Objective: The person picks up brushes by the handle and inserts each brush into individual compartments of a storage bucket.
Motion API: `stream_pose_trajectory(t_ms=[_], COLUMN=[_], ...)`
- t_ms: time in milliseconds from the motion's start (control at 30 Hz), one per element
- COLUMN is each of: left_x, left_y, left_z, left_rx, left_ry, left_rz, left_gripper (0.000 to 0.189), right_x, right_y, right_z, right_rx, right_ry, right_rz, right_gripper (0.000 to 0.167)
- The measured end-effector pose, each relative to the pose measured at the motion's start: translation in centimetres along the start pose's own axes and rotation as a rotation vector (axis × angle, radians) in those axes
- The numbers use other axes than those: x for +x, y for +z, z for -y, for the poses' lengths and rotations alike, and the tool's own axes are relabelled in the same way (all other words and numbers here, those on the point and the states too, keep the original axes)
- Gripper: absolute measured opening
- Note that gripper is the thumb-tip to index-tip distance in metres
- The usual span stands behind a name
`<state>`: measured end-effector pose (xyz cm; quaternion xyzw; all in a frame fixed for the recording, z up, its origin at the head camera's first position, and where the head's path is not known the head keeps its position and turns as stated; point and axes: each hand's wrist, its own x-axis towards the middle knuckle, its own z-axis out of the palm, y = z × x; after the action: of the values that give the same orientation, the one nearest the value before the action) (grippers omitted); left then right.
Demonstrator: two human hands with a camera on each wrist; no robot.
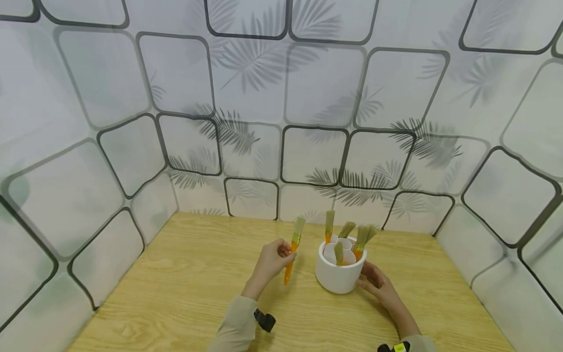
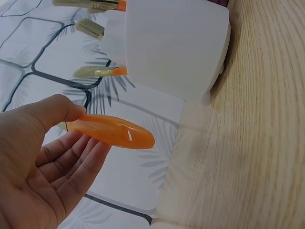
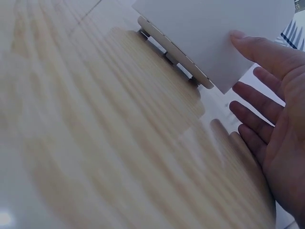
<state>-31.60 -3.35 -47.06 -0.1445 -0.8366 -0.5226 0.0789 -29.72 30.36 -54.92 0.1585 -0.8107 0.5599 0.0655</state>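
My left hand [image 1: 273, 260] pinches a paintbrush [image 1: 296, 237] between thumb and fingers, bristles up and orange handle down. In the left wrist view the handle end of the brush [image 2: 131, 135] sticks out past the fingertips, with a slot near its tip. Just right of the brush stands a round white holder [image 1: 336, 277], divided inside, with several more brushes [image 1: 329, 227] in it. At its right side is my right hand [image 1: 381, 288], fingers loosely spread. The right wrist view has the thumb [image 3: 243, 40] at the white wall of the holder [image 3: 200, 28].
Everything stands on a light wood-grain table [image 1: 184, 274]. A pale wall covering [image 1: 314, 156] with dark rounded outlines and leaf prints closes off the back and both sides. The holder sits on a base with small feet [image 3: 169, 58].
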Motion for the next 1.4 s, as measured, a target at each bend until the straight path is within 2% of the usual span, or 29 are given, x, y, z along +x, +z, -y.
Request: stream_pose_trajectory(t_ms=[267, 567, 1067, 1400], left_x=[0.2, 0.5, 0.9, 0.9], left_y=[0.2, 0.4, 1.0, 1.4], left_z=[-0.5, -0.9, -1.5, -1.8], left_rx=[0.044, 0.031, 0.014, 0.006], left_ry=[0.006, 0.003, 0.080, 0.089], left_rz=[-0.019, -0.023, -0.050, -0.050], left_gripper=[0.015, 0.015, 0.014, 0.015], right_x=[-0.1, 0.0, -0.1, -0.1], right_y=[0.0, 0.0, 0.0, -0.1], right_z=[0.0, 0.1, 0.2, -0.1], right_rx=[0.011, 0.007, -0.017, -0.024], right_ry=[0.000, 0.040, 0.103, 0.089], right_rz=[0.003, 0.016, -0.004, -0.005], right_gripper=[0.054, 0.053, 0.051, 0.049])
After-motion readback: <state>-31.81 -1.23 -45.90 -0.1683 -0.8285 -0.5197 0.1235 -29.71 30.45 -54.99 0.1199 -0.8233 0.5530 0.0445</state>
